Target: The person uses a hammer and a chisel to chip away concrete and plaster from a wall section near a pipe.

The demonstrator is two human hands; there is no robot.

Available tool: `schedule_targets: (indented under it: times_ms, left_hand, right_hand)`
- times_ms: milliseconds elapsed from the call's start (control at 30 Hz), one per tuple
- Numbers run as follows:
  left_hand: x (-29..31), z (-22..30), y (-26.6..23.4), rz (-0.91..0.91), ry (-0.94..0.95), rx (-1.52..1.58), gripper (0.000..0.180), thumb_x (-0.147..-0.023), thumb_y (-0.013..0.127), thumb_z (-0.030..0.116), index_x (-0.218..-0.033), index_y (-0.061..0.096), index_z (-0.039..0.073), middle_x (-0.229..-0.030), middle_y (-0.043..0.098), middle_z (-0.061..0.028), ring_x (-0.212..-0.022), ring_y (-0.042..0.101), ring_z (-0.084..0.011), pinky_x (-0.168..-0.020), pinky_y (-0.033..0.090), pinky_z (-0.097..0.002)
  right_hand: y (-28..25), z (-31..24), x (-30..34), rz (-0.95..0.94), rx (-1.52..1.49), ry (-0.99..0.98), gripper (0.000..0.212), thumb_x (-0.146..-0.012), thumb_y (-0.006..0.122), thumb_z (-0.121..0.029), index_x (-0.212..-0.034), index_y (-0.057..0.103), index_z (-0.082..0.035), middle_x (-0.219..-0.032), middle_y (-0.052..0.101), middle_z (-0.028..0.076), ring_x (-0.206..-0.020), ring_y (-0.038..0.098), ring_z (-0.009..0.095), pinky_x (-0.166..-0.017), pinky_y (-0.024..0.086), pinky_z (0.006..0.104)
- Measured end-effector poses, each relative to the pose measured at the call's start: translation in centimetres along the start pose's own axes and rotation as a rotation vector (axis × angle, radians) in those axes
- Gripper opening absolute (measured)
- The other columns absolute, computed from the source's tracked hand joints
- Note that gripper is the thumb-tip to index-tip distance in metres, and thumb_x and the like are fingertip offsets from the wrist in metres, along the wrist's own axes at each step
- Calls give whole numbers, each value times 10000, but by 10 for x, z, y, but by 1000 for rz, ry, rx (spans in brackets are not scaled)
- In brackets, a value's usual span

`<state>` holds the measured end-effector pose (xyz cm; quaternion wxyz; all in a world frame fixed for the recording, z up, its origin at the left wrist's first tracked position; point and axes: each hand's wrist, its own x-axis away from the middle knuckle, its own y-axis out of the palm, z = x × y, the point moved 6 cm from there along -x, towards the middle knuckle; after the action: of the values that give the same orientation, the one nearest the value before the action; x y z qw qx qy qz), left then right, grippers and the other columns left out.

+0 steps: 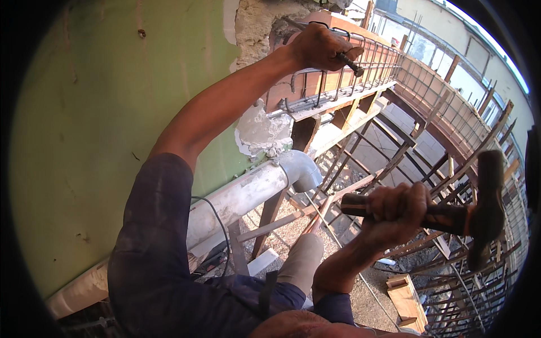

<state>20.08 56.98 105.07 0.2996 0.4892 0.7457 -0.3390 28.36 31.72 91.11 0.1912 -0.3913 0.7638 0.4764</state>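
Observation:
My left hand [324,48], its arm stretched up along the green wall, is closed around a steel chisel [351,65]. The chisel's butt end sticks out below the fist, and its other end points up and left at the broken edge [255,34] of the wall. On the right, well apart from the chisel, my right hand [397,209] grips a hammer [488,205] by its dark handle. The hammer's heavy metal head is at the far right of the view. Just behind my left hand stands a cage of steel rebar [369,56] in wooden formwork.
A green wall [124,112] fills the left. Along its foot runs a dusty white pipe [242,194] with a grey elbow [301,169]; a black cable [222,225] hangs over it. Timber props [389,163] stand below the formwork. A wooden piece [407,301] lies on the gravelly ground.

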Motion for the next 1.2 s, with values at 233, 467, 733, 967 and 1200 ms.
schedule_targets:
  times_ms: [233,467,733,967,1200]
  left_hand:
    - [-5,2,2,53,23,-16,488,-921,679,292,-501,504,115,-452,478,-53,-375,487,-224,-387,378,-354]
    - [19,4,10,-58,37,-78,514,-936,634,313,-483,476,129,-458,482,-49,-381,494,-241,-387,389,-380]
    - [4,-8,4,10,-8,-17,437,-911,670,321,-539,553,124,-473,502,-57,-393,503,-241,-393,389,-375]
    - [2,-19,-8,31,-20,-120,383,-897,712,259,-576,569,106,-474,512,-48,-394,528,-208,-368,397,-339]
    - [15,-8,10,-68,14,16,472,-938,624,311,-523,511,117,-484,520,-81,-414,531,-263,-410,406,-371]
  right_hand:
    - [17,-31,-19,213,-355,-530,369,-1000,383,-196,-652,269,-155,-529,222,-32,-397,230,89,-383,277,271]
    - [16,136,46,-109,210,407,304,-925,650,-145,-673,485,-106,-514,430,-28,-373,365,66,-363,269,258]
    - [-17,-104,-31,61,-330,-699,371,-1010,352,-229,-651,272,-174,-512,245,-46,-392,217,73,-367,275,272]
    - [37,163,25,-120,163,706,350,-935,648,-186,-656,442,-142,-504,354,-67,-376,301,55,-365,240,249]
    - [10,77,26,43,88,322,360,-970,535,-167,-655,366,-138,-501,259,-51,-365,242,61,-338,241,256]
